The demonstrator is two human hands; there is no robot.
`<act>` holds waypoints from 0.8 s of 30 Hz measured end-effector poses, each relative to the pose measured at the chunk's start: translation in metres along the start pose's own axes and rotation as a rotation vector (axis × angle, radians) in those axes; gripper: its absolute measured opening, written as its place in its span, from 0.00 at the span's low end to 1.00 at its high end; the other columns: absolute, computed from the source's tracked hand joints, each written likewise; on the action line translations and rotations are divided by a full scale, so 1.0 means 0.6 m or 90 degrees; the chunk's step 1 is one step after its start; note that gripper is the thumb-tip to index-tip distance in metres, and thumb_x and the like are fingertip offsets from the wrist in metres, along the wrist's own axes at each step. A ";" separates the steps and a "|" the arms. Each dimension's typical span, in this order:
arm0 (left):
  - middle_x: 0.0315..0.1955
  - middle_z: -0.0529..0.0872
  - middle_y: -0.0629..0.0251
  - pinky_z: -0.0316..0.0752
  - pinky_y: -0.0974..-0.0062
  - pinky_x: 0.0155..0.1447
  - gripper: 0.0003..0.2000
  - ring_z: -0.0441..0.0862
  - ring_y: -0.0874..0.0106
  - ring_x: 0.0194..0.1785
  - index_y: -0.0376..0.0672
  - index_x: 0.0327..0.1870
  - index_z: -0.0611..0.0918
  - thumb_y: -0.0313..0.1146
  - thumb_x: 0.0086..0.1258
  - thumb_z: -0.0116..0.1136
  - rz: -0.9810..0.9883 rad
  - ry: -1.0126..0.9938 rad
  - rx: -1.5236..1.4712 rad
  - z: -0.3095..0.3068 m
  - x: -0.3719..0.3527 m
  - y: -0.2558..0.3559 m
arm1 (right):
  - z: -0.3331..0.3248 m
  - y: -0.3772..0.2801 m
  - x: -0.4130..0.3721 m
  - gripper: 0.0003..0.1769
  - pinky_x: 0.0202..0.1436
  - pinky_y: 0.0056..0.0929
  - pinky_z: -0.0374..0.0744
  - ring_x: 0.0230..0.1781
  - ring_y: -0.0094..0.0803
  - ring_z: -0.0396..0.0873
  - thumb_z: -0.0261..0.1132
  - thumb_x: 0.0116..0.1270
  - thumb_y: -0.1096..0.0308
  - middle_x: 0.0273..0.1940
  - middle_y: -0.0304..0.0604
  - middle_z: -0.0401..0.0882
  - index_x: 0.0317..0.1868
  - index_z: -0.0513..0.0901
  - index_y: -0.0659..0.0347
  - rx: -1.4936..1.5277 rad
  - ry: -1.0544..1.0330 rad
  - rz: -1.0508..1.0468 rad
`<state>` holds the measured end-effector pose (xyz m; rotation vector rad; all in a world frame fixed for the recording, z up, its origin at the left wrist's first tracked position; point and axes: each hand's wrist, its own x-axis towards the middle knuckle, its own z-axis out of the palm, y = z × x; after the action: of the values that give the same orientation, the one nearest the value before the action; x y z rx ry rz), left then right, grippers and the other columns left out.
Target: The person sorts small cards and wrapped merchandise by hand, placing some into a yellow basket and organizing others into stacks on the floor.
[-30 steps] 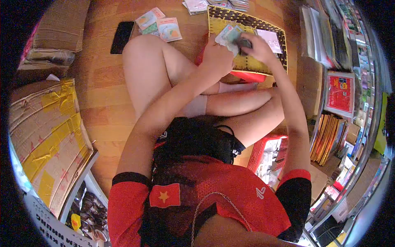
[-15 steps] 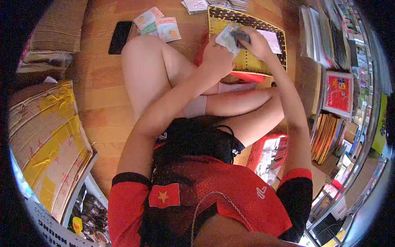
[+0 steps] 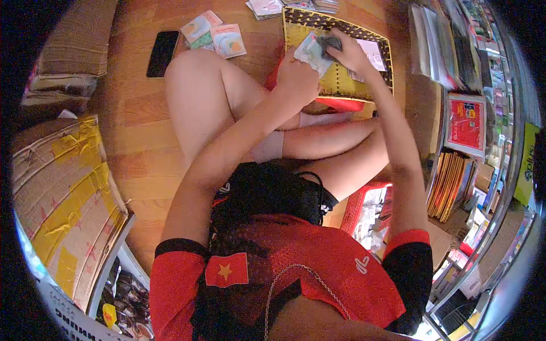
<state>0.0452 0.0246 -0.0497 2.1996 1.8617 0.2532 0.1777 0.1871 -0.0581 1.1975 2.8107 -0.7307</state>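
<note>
A small pale printed packet (image 3: 310,52) is gripped at its lower edge by my left hand (image 3: 298,82), fingers closed on it. My right hand (image 3: 350,54) holds a crumpled dark grey cloth (image 3: 330,46) against the packet's face. Both hands are over a shallow yellow and dark woven basket (image 3: 355,90). Inside that basket, a white and pink packet (image 3: 371,54) lies at the right side. The underside of each hand and part of the packet are hidden.
Several packets with orange pictures (image 3: 228,41) lie on the wooden floor beside a black phone (image 3: 162,54). More packets (image 3: 266,8) sit behind the basket. A red basket (image 3: 354,213) stands by my right leg. Taped cardboard (image 3: 68,210) borders the left, stocked shelves (image 3: 480,182) the right.
The cloth and my right hand have shifted slightly on the packet. My left hand keeps its hold. The whole view has moved a little.
</note>
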 end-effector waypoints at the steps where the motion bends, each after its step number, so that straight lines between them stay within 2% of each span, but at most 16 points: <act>1: 0.29 0.84 0.57 0.53 0.55 0.66 0.15 0.82 0.63 0.37 0.43 0.29 0.84 0.45 0.59 0.50 0.001 -0.006 0.002 0.001 0.002 0.000 | 0.018 0.003 0.005 0.24 0.55 0.35 0.71 0.51 0.48 0.72 0.64 0.53 0.69 0.49 0.53 0.75 0.53 0.71 0.60 -0.014 0.064 -0.045; 3: 0.30 0.84 0.57 0.53 0.55 0.66 0.15 0.82 0.63 0.37 0.43 0.29 0.84 0.45 0.59 0.50 0.000 -0.009 0.006 -0.001 0.002 -0.001 | 0.059 -0.007 0.007 0.24 0.57 0.38 0.70 0.54 0.48 0.71 0.62 0.56 0.60 0.52 0.51 0.74 0.54 0.72 0.55 -0.040 0.188 -0.136; 4: 0.30 0.84 0.57 0.53 0.55 0.66 0.15 0.82 0.63 0.37 0.43 0.29 0.84 0.45 0.59 0.50 -0.002 -0.006 0.007 -0.004 -0.001 0.000 | 0.066 -0.022 -0.015 0.23 0.57 0.38 0.70 0.54 0.47 0.70 0.63 0.55 0.60 0.52 0.50 0.74 0.53 0.72 0.54 -0.032 0.153 -0.112; 7: 0.30 0.84 0.56 0.53 0.54 0.66 0.15 0.82 0.63 0.37 0.43 0.29 0.83 0.44 0.58 0.51 -0.009 -0.045 -0.008 -0.011 -0.003 0.000 | 0.028 -0.050 -0.060 0.25 0.57 0.34 0.71 0.51 0.46 0.73 0.66 0.50 0.73 0.49 0.52 0.75 0.52 0.72 0.62 -0.005 -0.012 -0.183; 8: 0.30 0.84 0.56 0.53 0.54 0.66 0.15 0.82 0.63 0.37 0.43 0.29 0.83 0.44 0.58 0.51 -0.009 -0.064 -0.015 -0.013 -0.002 0.001 | 0.031 -0.012 -0.060 0.25 0.56 0.33 0.71 0.50 0.43 0.74 0.66 0.51 0.72 0.47 0.52 0.76 0.51 0.73 0.61 0.026 -0.048 -0.172; 11: 0.31 0.84 0.56 0.53 0.53 0.66 0.14 0.82 0.62 0.37 0.42 0.28 0.83 0.44 0.58 0.51 0.005 0.047 0.018 0.007 -0.002 -0.002 | -0.019 0.010 -0.035 0.24 0.53 0.32 0.72 0.49 0.40 0.75 0.65 0.51 0.70 0.44 0.51 0.77 0.51 0.73 0.60 0.045 -0.182 -0.079; 13: 0.31 0.84 0.55 0.52 0.53 0.66 0.15 0.82 0.62 0.37 0.42 0.28 0.84 0.44 0.58 0.51 0.000 0.030 0.000 0.009 -0.001 -0.002 | 0.002 0.026 -0.021 0.22 0.51 0.34 0.73 0.47 0.43 0.76 0.66 0.52 0.69 0.42 0.51 0.78 0.49 0.74 0.59 0.013 -0.011 -0.090; 15: 0.32 0.84 0.55 0.52 0.53 0.67 0.15 0.82 0.62 0.38 0.42 0.29 0.84 0.44 0.58 0.51 -0.001 0.023 -0.009 0.003 0.001 0.001 | 0.028 -0.015 -0.003 0.22 0.50 0.35 0.73 0.47 0.45 0.75 0.66 0.52 0.69 0.43 0.51 0.77 0.49 0.74 0.59 -0.015 0.150 -0.089; 16: 0.32 0.84 0.55 0.52 0.53 0.67 0.15 0.82 0.62 0.38 0.42 0.29 0.84 0.44 0.58 0.50 -0.002 0.023 -0.011 -0.001 -0.002 0.003 | 0.042 -0.022 -0.003 0.23 0.51 0.37 0.73 0.48 0.47 0.75 0.66 0.51 0.69 0.46 0.52 0.76 0.49 0.74 0.60 -0.024 0.168 -0.140; 19: 0.32 0.84 0.55 0.52 0.53 0.67 0.15 0.82 0.61 0.38 0.42 0.29 0.84 0.44 0.58 0.50 -0.008 -0.031 -0.002 -0.011 -0.003 -0.001 | 0.044 -0.032 -0.035 0.26 0.54 0.39 0.73 0.49 0.50 0.73 0.65 0.53 0.65 0.52 0.51 0.73 0.54 0.72 0.56 -0.034 0.008 -0.150; 20: 0.32 0.84 0.55 0.52 0.53 0.67 0.15 0.82 0.61 0.38 0.42 0.30 0.84 0.44 0.58 0.50 -0.008 -0.056 0.000 -0.013 -0.001 0.000 | 0.050 -0.002 -0.045 0.26 0.53 0.39 0.73 0.50 0.49 0.73 0.64 0.53 0.64 0.53 0.50 0.73 0.55 0.71 0.53 -0.015 0.035 -0.260; 23: 0.32 0.84 0.54 0.53 0.53 0.66 0.16 0.82 0.61 0.37 0.42 0.29 0.84 0.44 0.58 0.50 -0.001 -0.022 -0.009 -0.007 0.000 -0.001 | 0.006 0.035 -0.044 0.27 0.52 0.40 0.74 0.49 0.47 0.74 0.64 0.53 0.64 0.53 0.50 0.73 0.56 0.71 0.50 -0.072 -0.106 -0.202; 24: 0.32 0.84 0.54 0.53 0.53 0.66 0.16 0.82 0.61 0.38 0.41 0.29 0.84 0.44 0.58 0.50 -0.004 -0.019 -0.011 -0.006 0.001 -0.001 | -0.007 0.031 -0.039 0.26 0.51 0.41 0.74 0.50 0.48 0.74 0.65 0.53 0.65 0.50 0.51 0.75 0.55 0.71 0.50 -0.132 -0.112 -0.121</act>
<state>0.0438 0.0253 -0.0461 2.1743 1.8444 0.2331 0.2076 0.1844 -0.0577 0.8026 2.7936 -0.5050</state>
